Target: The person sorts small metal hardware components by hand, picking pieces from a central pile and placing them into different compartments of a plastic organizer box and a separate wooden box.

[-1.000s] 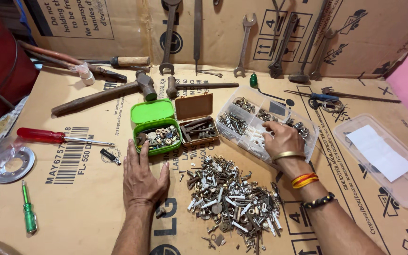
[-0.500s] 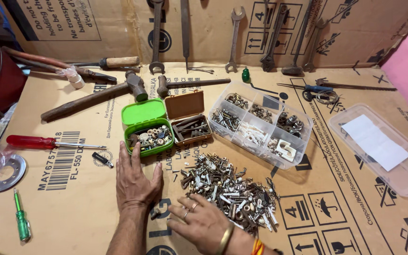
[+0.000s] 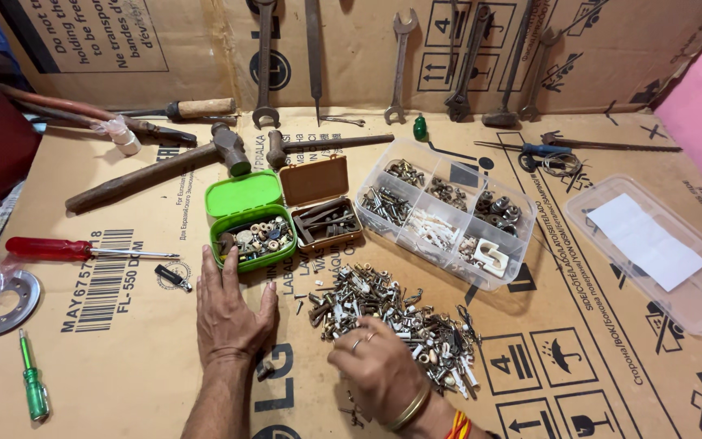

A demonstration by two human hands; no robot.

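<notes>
Currently right hand (image 3: 379, 370) rests on the near edge of the loose fastener heap (image 3: 392, 321) mid-bench, fingers curled into it; whether anything is pinched, cannot tell. Left hand (image 3: 229, 313) lies flat, released, beside the green box (image 3: 252, 236). Pieces look small, stiff, slippery: best pinched singly by the shank.

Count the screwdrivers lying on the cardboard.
2: a red-handled screwdriver at far left, and a small green screwdriver below it near the bottom-left corner. Others may be hidden.
</notes>
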